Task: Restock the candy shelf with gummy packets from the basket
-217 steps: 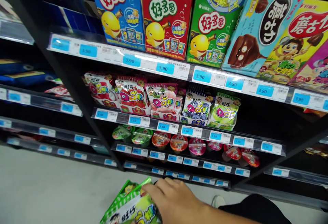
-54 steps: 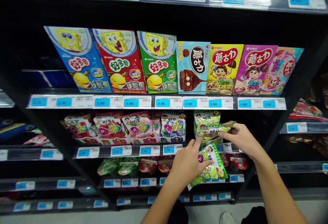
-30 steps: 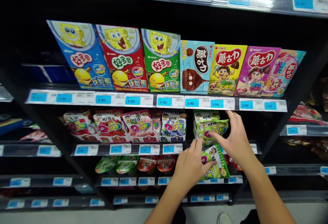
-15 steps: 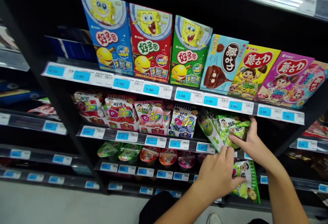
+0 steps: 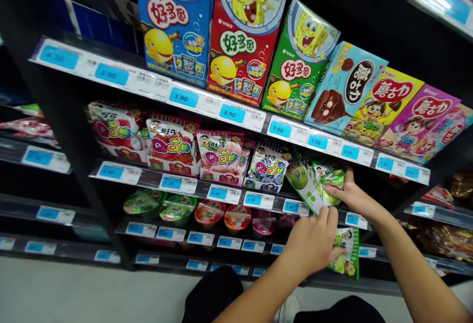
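Note:
My left hand (image 5: pixel 314 237) is closed, a green gummy candy bag (image 5: pixel 347 254) hanging from it below the shelf edge. Its curled fingertips meet the lower corner of a green display box (image 5: pixel 303 185) that leans on the middle shelf. My right hand (image 5: pixel 353 194) grips small green gummy candy packets (image 5: pixel 328 177) beside that box, thumb in front; the other fingertips are hidden behind the packets. Left of the box stands a blueberry-print candy pack (image 5: pixel 266 168).
Cartoon snack boxes (image 5: pixel 244 37) fill the shelf above, its price-tag rail (image 5: pixel 273 128) close over my right hand. Pink and red candy bags (image 5: pixel 172 145) stand to the left. Jelly cups (image 5: pixel 209 212) sit on the shelf below. My knees (image 5: pixel 214 293) are near the bottom shelf.
The camera view has tilted and come closer to the left shelves. Both hands keep their holds; the right hand and its packets sit slightly farther back in the shelf.

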Demonstrator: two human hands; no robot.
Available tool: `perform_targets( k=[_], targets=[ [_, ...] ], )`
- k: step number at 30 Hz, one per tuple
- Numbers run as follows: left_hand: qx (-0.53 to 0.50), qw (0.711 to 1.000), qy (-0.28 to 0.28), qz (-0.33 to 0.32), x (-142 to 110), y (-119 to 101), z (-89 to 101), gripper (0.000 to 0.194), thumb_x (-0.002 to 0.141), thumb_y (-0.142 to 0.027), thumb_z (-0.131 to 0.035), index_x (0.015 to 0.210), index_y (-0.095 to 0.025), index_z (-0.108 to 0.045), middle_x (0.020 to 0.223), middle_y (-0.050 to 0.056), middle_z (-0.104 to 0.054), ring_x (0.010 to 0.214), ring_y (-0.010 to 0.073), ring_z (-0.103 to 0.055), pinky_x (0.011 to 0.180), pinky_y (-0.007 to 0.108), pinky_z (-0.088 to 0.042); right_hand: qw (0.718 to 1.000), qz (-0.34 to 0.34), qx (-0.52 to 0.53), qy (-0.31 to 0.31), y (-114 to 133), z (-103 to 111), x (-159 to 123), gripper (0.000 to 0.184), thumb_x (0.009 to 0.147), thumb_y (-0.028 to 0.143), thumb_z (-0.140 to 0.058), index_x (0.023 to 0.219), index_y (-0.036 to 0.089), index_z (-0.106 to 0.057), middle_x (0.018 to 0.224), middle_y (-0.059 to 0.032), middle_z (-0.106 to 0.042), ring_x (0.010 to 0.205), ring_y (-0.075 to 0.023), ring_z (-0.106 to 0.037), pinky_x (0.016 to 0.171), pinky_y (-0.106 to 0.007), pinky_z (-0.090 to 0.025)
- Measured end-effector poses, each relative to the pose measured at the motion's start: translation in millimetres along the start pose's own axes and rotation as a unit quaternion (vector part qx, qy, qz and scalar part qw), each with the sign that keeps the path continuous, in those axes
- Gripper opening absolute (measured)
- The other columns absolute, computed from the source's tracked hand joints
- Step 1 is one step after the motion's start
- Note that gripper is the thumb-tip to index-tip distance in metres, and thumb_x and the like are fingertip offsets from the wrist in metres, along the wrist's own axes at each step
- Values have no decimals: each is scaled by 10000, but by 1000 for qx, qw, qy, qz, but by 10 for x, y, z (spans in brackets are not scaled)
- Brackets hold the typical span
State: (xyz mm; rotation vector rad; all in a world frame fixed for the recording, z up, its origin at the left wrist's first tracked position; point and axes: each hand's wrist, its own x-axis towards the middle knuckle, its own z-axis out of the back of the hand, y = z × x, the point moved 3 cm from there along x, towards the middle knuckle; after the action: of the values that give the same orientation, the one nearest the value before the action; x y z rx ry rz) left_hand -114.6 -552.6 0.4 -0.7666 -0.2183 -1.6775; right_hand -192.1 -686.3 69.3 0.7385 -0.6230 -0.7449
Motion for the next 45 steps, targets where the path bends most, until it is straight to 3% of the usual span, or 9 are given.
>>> perform_targets(
  k=[7,14,21,24,28,32,35,40,45],
  targets=[
    [-66,998,3,7,-69,71,45,862,780,-551,-763,1452,-185,-366,1212,93,-641,934,286,-694,690,384,-582,988,63,66,-123,-74,4,-148,1327,618,563,-868,1536,212,24,1416,-211,-469,1315,-354,-509,1125,-540,-422],
    [-206,976,-3,69,-288,120,37,236,882,-366,-700,1057,-214,-653,1050,48,-671,1013,272,-653,846,406,-552,987,32,57,-146,-163,228,-618,1340,643,601,-841,1536,282,106,1484,-212,-391,1400,-358,-406,1144,-596,-357],
    [-462,864,-67,189,-539,107,-6,175,968,-272,-520,1116,-218,-597,1129,65,-654,1092,215,-614,970,389,-499,964,80,-148,-206,-28,262,-1599,489,918,510,-605,1357,333,-480,1396,-105,-518,1290,-351,-506,1087,-602,-429],
    [-526,816,-129,199,-541,-7,-42,197,970,-313,-519,1129,-216,-580,1190,87,-642,1156,222,-604,990,405,-509,941,95,-239,-221,21,82,-1855,553,910,479,-619,1411,340,-432,1403,-104,-505,1246,-356,-532,1053,-605,-461],
    [-627,719,-239,183,-511,-280,-82,196,940,-367,-600,1034,-198,-566,1331,119,-583,1276,224,-563,1048,385,-507,967,54,-178,-177,-115,-202,-1894,838,908,454,-624,1563,319,-118,1504,-136,-414,1322,-339,-498,1046,-571,-498],
    [-700,666,-187,178,-495,-529,-105,240,931,-412,-606,983,-193,-523,1366,150,-572,1096,217,-675,736,272,-619,986,20,-118,-112,-169,-368,-1825,940,881,352,-623,1574,301,10,1539,-165,-362,1330,-327,-507,1070,-558,-478],
    [-682,701,-115,176,-496,-570,-39,265,934,-384,-588,1126,-206,-551,1324,140,-608,868,184,-709,526,232,-581,992,13,-76,-101,-101,-372,-1794,927,834,260,-632,1568,304,-67,1500,-153,-406,1266,-307,-560,1026,-491,-524],
    [-545,827,-84,110,-460,-511,245,485,874,-179,-593,1347,-282,-581,1345,34,-610,1206,211,-602,1075,370,-508,993,42,-60,-89,-72,-315,-1796,992,806,259,-696,1578,293,-74,1545,-148,-335,1397,-310,-420,1142,-485,-413],
    [-462,882,-41,86,-391,-503,412,492,903,-188,-540,1388,-261,-576,1282,34,-637,1148,201,-630,1068,330,-502,987,41,-120,-98,-181,-272,-1855,976,845,290,-642,1591,289,-14,1609,-161,-221,1503,-330,-219,1205,-594,-239]
  ],
)
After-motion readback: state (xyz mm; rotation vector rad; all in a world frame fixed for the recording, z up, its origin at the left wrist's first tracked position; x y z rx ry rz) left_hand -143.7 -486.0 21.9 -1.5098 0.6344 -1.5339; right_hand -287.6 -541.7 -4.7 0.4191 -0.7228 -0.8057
